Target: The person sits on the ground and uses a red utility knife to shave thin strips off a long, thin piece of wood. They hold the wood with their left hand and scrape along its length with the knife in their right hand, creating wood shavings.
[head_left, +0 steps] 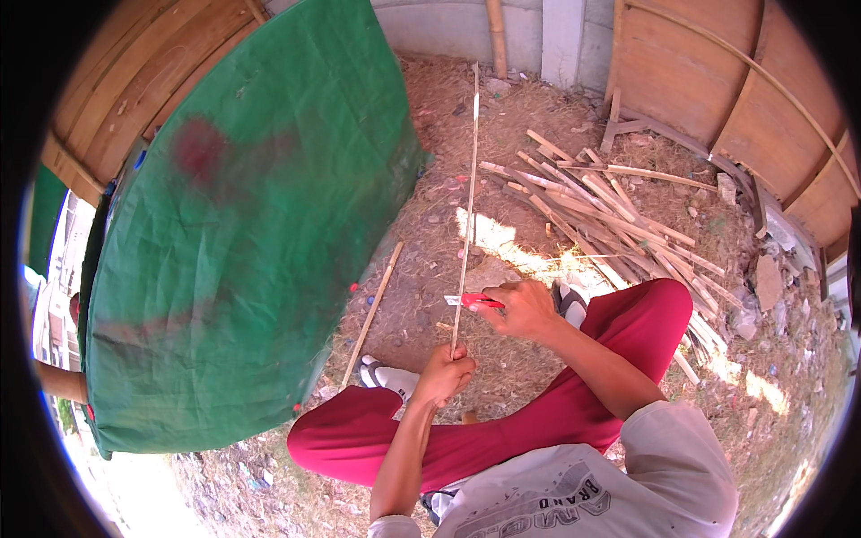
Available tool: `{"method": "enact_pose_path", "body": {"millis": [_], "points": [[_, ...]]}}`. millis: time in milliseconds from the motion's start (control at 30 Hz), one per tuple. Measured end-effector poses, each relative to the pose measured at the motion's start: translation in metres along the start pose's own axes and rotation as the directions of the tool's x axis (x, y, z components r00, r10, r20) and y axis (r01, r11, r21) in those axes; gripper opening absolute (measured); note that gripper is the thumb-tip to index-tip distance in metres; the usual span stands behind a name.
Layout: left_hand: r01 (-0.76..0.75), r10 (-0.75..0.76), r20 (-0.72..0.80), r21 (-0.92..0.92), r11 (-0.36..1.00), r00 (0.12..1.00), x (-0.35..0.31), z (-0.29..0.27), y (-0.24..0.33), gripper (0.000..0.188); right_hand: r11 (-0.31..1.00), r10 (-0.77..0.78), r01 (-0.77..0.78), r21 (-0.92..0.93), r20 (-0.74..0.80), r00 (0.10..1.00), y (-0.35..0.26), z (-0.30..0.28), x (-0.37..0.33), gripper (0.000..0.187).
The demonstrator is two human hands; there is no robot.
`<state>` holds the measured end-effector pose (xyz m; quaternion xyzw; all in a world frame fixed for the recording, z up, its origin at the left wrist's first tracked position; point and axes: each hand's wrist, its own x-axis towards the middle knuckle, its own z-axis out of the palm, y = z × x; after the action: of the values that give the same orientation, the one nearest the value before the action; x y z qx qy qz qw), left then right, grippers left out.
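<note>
A long, thin bamboo strip (471, 179) stretches from my lap area toward the far wall. My left hand (446, 375) is wrapped round its near end. Just beyond it, my right hand (522, 309) is closed on a red box cutter (482, 300). The cutter's blade points left and lies across the strip, appearing to touch it. I sit low with my knees spread wide, in dark red trousers (628, 336), and both hands work between my legs.
Several split bamboo pieces (619, 215) lie in a loose pile at the right. One bamboo stick (372, 314) rests beside a large green tarp (260, 224) on the left. Wooden panels (700, 67) stand behind the pile, with rubble (769, 282) along the right edge.
</note>
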<state>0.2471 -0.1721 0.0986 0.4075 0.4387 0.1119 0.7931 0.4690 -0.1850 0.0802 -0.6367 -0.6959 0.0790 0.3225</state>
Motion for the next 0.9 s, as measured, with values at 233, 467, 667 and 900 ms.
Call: {"method": "enact_pose_path", "body": {"millis": [233,467,667,900], "points": [[0.016,-0.015,-0.033,0.023,1.0,0.999,-0.014,-0.006,0.0,0.035,0.999,-0.012,0.012,-0.031,0.0,1.0,-0.008,0.003,0.001,0.038],[0.04,-0.039,-0.041,0.016,0.999,0.998,-0.02,0.001,-0.001,0.036,0.996,0.087,-0.087,-0.011,-0.013,0.996,0.001,-0.003,0.006,0.038],[0.097,-0.097,-0.002,-0.035,0.995,0.995,-0.044,-0.003,-0.007,0.04,0.987,0.158,-0.158,-0.015,-0.003,0.987,0.002,-0.005,0.006,0.038],[0.168,-0.17,-0.016,-0.105,0.98,0.985,-0.104,-0.004,-0.034,0.044,0.973,0.222,-0.218,-0.074,0.043,0.974,0.003,-0.004,0.011,0.041]]}}
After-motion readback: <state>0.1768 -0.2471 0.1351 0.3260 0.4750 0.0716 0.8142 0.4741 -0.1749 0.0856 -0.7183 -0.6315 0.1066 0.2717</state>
